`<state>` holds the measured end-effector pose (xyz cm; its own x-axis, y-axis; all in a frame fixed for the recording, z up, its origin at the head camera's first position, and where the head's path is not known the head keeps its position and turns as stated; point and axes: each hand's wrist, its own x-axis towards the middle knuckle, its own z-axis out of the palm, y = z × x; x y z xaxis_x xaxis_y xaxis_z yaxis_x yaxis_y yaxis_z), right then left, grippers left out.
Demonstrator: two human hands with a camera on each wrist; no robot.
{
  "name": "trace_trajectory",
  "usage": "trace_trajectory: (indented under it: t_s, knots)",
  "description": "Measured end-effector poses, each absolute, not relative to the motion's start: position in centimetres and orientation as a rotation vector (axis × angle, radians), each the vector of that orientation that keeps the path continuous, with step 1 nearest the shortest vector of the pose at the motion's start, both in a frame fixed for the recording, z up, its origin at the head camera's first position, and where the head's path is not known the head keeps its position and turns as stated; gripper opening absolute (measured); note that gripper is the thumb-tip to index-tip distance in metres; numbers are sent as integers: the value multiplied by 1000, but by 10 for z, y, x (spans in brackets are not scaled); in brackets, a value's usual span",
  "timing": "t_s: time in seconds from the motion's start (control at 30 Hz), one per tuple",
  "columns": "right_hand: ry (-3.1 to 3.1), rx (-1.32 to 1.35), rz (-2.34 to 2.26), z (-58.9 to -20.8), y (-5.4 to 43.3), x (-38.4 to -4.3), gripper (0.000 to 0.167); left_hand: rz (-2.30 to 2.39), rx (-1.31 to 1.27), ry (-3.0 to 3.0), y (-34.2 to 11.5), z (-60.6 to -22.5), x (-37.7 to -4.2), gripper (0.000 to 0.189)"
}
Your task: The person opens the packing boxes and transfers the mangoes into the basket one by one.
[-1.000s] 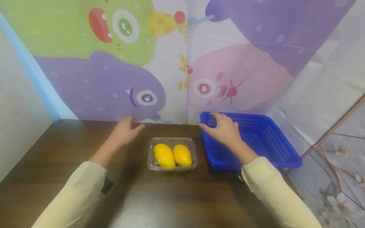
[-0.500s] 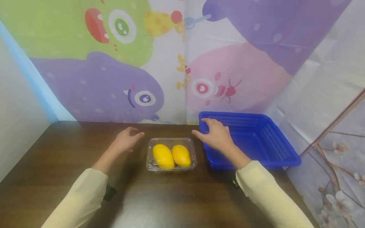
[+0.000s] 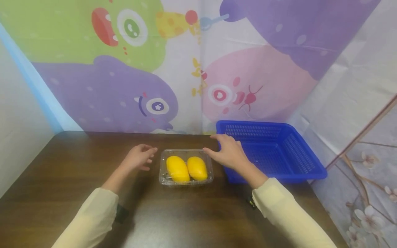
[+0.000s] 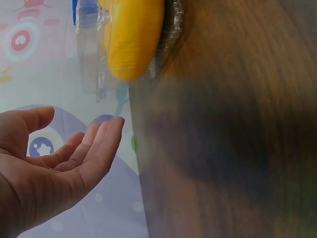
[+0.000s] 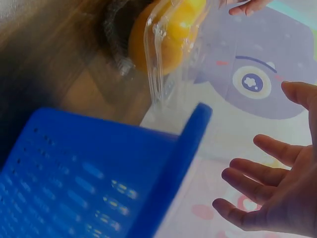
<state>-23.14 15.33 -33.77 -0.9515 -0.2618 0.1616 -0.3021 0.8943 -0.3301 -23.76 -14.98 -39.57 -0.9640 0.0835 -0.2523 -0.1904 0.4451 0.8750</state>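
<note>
Two yellow mangoes (image 3: 177, 168) lie side by side inside a clear plastic box (image 3: 186, 183) on the table, its lid apparently closed. My left hand (image 3: 138, 157) hovers just left of the box, fingers relaxed and holding nothing. In the left wrist view the palm of that hand (image 4: 64, 168) faces up, apart from the box. Above the gap between box and basket is my right hand (image 3: 228, 150), fingers spread, its thumb near the box's right back corner. The right wrist view shows those fingers (image 5: 262, 173) touching nothing.
A blue plastic basket (image 3: 273, 177) with slotted walls stands right of the box, close to the right wall. A dark wooden table (image 3: 173, 217) lies beneath. Behind it hangs a cartoon-printed cloth (image 3: 189, 113).
Both hands have come nearer the box, lowering toward it: the left moved right, the right moved left away from over the basket. Box, mangoes and basket stay put.
</note>
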Motion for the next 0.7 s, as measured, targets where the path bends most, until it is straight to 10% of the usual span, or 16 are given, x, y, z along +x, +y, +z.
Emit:
trace_trajectory:
  t_s: [0.7]
  knots:
    - [-2888, 637, 626, -362, 123, -221, 52, 1781, -190, 2235, -134, -421, -226, 48]
